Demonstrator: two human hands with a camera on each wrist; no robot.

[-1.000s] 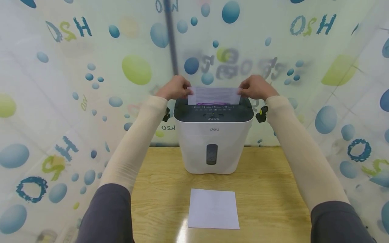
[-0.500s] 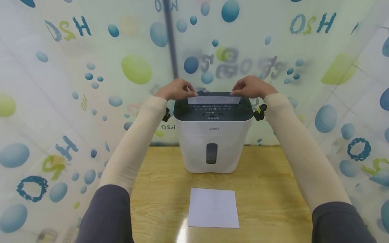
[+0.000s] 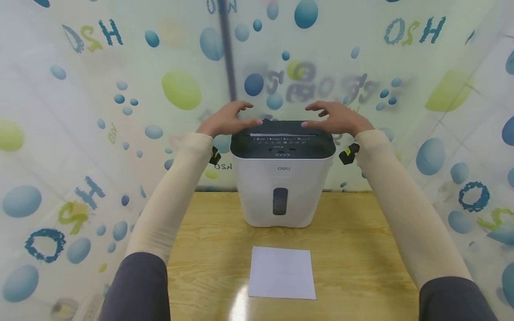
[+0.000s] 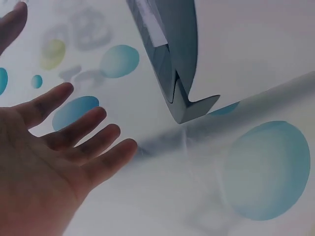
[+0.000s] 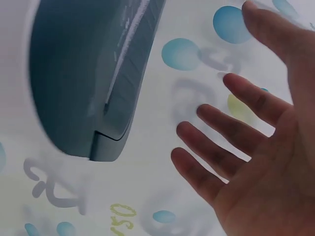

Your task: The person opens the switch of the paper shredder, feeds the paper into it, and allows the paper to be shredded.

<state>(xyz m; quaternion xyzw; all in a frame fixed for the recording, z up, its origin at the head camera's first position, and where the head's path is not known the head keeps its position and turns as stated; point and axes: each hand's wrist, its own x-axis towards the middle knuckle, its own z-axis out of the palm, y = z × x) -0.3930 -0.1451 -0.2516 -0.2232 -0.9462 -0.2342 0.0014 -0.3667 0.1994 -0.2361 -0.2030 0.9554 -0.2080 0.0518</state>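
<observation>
A white shredder (image 3: 257, 191) with a dark top (image 3: 281, 151) stands upright at the back of the table. Only a thin strip of paper (image 3: 277, 134) shows in its slot; the right wrist view shows this edge (image 5: 129, 42) too. My left hand (image 3: 229, 119) hovers by the top's left end, fingers spread and holding nothing. On the other side my right hand (image 3: 337, 118) is likewise spread and empty. Both wrist views show the left palm (image 4: 44, 172) and right palm (image 5: 275, 167) beside the shredder, apart from it.
A white sheet of paper (image 3: 282, 273) lies flat on the wooden table (image 3: 353, 249) in front of the shredder. Behind and at both sides hangs a patterned curtain (image 3: 132, 58) with blue and green dots.
The paper held at both edges has sunk into the slot until a thin strip shows. Both hands have let go of it, and their fingers have spread.
</observation>
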